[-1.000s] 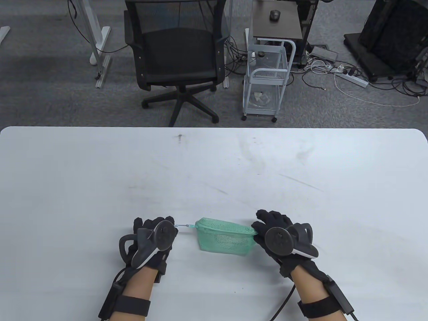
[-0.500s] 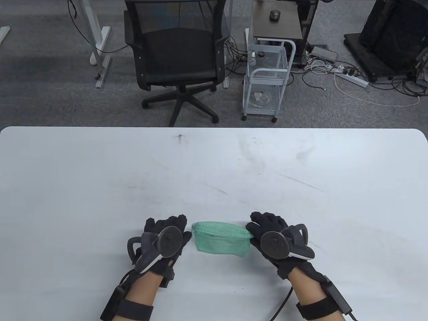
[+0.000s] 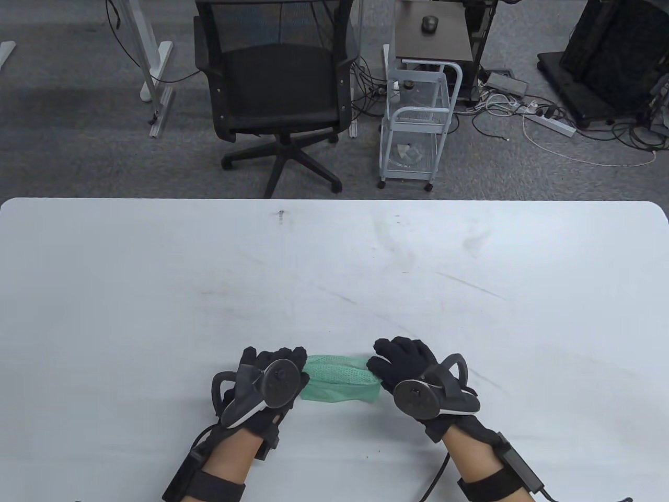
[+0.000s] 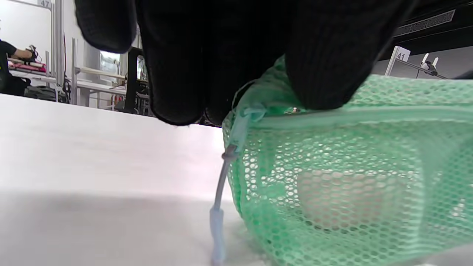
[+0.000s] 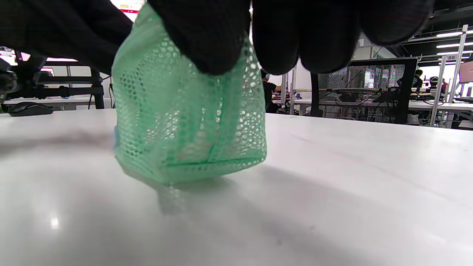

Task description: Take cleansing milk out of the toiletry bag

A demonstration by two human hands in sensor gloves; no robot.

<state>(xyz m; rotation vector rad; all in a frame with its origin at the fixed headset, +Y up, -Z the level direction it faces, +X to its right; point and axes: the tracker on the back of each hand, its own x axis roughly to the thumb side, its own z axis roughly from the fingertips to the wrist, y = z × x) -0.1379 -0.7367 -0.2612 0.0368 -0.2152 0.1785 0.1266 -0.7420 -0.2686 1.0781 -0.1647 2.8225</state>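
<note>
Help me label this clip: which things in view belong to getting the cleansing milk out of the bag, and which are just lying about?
Part of the job:
- green mesh toiletry bag
- pale item inside the mesh, probably the cleansing milk
- zipper pull
- left hand and right hand, each holding a bag end

Just lying about:
- office chair
- white cart
- computer mouse

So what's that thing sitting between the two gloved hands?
A green mesh toiletry bag sits on the white table, between the left hand and right hand, each gripping one end. The table view shows it best.
</note>
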